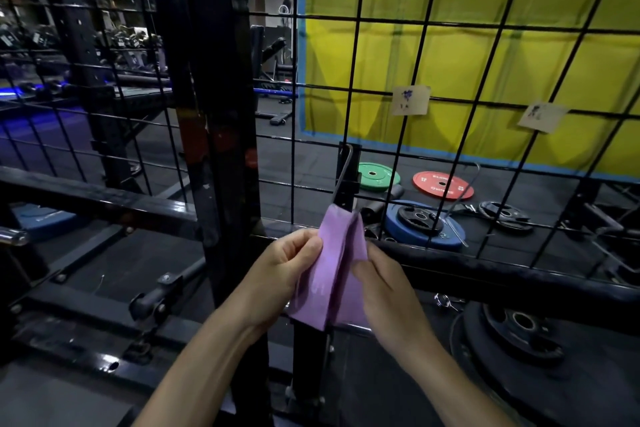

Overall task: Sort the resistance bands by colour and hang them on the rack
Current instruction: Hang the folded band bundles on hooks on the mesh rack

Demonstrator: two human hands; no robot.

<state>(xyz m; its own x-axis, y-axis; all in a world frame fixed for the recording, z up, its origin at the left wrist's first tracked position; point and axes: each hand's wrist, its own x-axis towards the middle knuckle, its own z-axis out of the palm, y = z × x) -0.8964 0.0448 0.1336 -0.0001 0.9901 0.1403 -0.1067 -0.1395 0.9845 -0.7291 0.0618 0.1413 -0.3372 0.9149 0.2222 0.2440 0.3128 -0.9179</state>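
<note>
Head view: I see both hands on one purple resistance band [329,263], low centre of frame. Left hand [284,274] pinches the band's left edge, thumb and curled fingers closed on the fabric. Right hand [377,288] grips the right edge, fingers folded round it from behind; its fingertips are mostly hidden by the band. Band is folded lengthwise, a crease running down the middle, top end pointing up toward a metal hook [344,173], bottom end hanging below the hands. Whether the top end touches the hook I cannot tell; it sits right at the hook's lower end.

Hook is fixed on a black wire grid rack [429,135] that fills the right half of the view. Two small paper labels hang on the grid: one card [410,100] with a purple mark, a second card [542,116] further right, tilted. Print too small to read.

Behind the grid, a yellow wall panel [485,55] with a blue border. On the floor behind: green plate [375,176], red plate [442,185], blue plate [424,224] with a black plate stacked on it, another black plate [504,215] to the right. Near bottom right, a big black plate [519,333] lies flat, a spring collar [445,300] just beside it.

Left side: a thick black upright post [218,114], dim gym space behind.
</note>
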